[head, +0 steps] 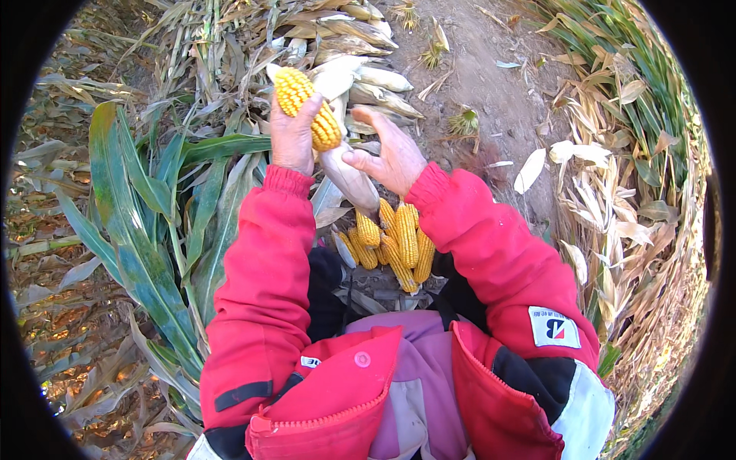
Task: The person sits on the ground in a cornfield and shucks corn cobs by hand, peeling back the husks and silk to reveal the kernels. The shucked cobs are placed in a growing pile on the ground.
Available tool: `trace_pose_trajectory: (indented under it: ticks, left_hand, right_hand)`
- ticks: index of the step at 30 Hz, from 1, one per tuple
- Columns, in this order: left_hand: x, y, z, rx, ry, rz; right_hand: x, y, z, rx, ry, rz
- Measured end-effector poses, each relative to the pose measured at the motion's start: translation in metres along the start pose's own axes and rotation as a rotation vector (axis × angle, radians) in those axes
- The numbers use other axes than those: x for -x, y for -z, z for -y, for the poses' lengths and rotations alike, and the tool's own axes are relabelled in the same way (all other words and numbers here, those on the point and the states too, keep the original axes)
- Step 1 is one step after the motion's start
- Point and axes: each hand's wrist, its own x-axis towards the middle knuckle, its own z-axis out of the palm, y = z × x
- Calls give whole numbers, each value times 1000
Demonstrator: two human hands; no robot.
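Note:
My left hand [289, 138] grips a husked ear of yellow corn [294, 92], its thumb across the kernels. The ear slants, its pale tip end up and to the left. To its right is my right hand [394, 150], fingers apart and holding nothing. A pale corn husk [352, 181] lies below and between the hands; whether it is joined to the ear I cannot tell. Between my legs rests a pile of bare yellow corn ears [406, 236], partly covered by that husk.
Ears still in dry husks [359, 46] lie in a row beyond my hands. Green corn leaves [132, 230] spread at left. Bare soil [489, 75] with cut stubble [463, 122] stretches ahead to the right, beside dry and green stalks [638, 115]. Loose husk pieces [530, 171] lie at right.

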Motion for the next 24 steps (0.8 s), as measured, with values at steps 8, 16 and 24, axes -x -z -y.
trace_pose_trajectory:
  ticks: [8,16,24]
  left_hand:
    - [24,-25,-6,85,46,161]
    - [15,2,8,248,414,-1]
    - [-2,28,-1,226,369,-61]
  right_hand:
    - [-5,-24,-17,-504,-313,292]
    - [1,-19,17,-15,-162,420]
    - [29,12,-31,307,-127,536]
